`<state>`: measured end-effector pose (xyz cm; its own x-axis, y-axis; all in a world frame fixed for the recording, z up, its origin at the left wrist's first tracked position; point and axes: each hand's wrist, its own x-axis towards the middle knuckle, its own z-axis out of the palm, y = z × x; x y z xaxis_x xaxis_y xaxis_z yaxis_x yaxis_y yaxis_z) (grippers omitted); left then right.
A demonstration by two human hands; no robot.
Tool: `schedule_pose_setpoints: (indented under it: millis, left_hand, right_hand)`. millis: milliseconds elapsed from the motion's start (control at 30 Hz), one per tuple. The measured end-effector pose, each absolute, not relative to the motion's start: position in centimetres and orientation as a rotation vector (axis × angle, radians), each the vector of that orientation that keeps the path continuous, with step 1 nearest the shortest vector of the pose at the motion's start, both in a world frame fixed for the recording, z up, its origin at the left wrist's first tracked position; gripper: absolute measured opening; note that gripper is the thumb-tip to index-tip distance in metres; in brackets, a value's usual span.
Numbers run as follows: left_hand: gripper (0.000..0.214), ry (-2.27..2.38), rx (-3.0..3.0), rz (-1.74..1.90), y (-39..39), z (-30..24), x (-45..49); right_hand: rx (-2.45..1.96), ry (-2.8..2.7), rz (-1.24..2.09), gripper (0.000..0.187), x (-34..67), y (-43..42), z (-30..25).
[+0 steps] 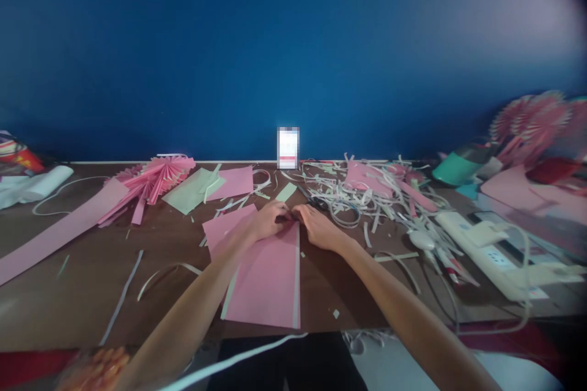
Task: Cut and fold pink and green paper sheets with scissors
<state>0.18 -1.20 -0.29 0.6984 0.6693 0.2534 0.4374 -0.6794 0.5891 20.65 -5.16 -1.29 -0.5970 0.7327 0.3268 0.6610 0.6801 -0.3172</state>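
A pink sheet of paper lies on the brown table in front of me. My left hand and my right hand meet at the sheet's far edge, fingers pinched together on the paper there. A second pink sheet pokes out from under my left hand. Black scissors lie just beyond my right hand.
Pleated pink paper fans and a long pink strip lie at the left. A heap of paper offcuts covers the right. A white power strip with cables, a teal object and a small card against the blue wall.
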Motion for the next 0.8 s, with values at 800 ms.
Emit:
schedule_pose_setpoints:
  millis: [800]
  left_hand:
    - [0.030,1.272,2.588,0.755,-0.4,-2.2,-0.1]
  right_hand:
    - [-1.452,-1.833,-0.269,0.048,27.3,-2.5,-0.2]
